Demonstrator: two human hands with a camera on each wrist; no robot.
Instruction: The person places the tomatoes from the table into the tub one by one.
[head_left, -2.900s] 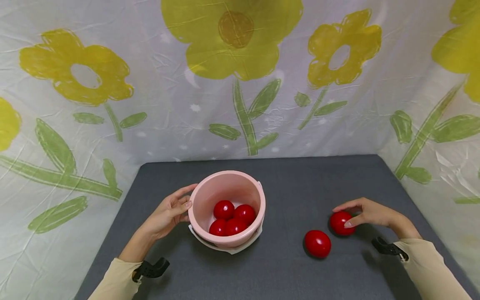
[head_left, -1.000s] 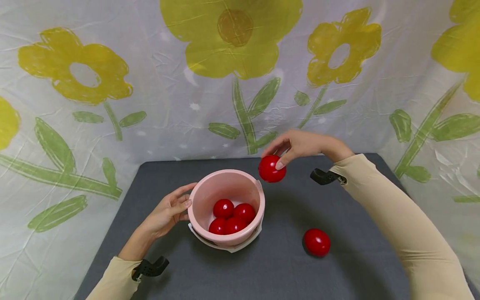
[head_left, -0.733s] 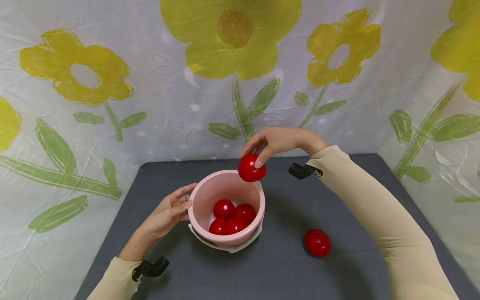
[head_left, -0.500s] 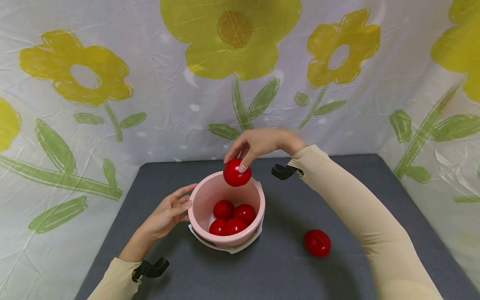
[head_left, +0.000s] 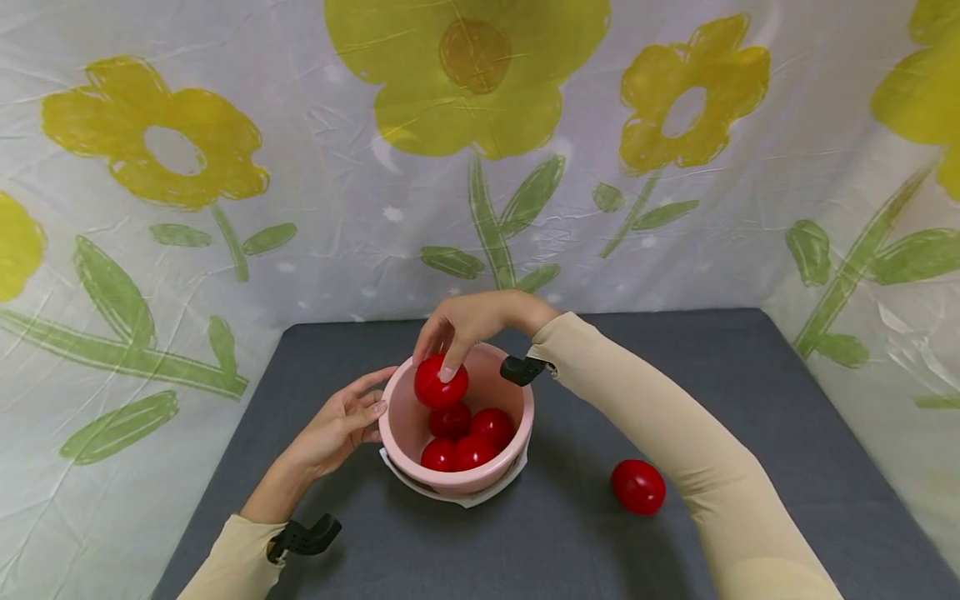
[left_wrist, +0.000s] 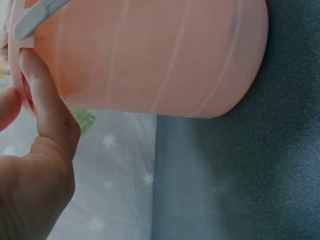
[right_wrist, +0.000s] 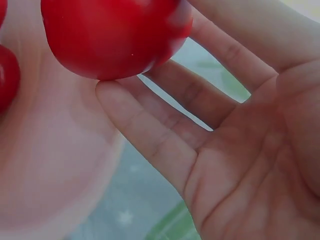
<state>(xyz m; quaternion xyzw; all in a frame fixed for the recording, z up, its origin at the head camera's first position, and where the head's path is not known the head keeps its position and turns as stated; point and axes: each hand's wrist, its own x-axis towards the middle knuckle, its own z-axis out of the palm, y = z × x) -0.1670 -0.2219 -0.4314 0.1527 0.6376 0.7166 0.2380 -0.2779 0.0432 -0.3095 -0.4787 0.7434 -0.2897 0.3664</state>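
Note:
A pink bucket (head_left: pixel 397 450) stands on the dark table, its white handle (head_left: pixel 465 502) hanging round the near side. At its left, my left hand (head_left: pixel 341 425) pinches the rim between thumb and fingers; the left wrist view shows the fingers (left_wrist: pixel 47 95) under the rim. Between thumb and fingertips, my right hand (head_left: pixel 468 325) grips a glossy red, tomato-like ball (head_left: pixel 440 383) inside the bucket's mouth, above several similar red balls (head_left: pixel 474 452) at the bottom. In the right wrist view, the held red ball (right_wrist: pixel 110 40) meets the fingertips.
One more red ball (head_left: pixel 638 487) lies on the dark tablecloth (head_left: pixel 570 542) to the right of the bucket, close to the right sleeve (head_left: pixel 675 417). A flower-printed curtain (head_left: pixel 315 167) hangs behind the table and along its sides.
My right hand picked up a red ball from the table at the right, carried it left over the rim and lowered it into the bucket's mouth. The left hand stayed on the rim.

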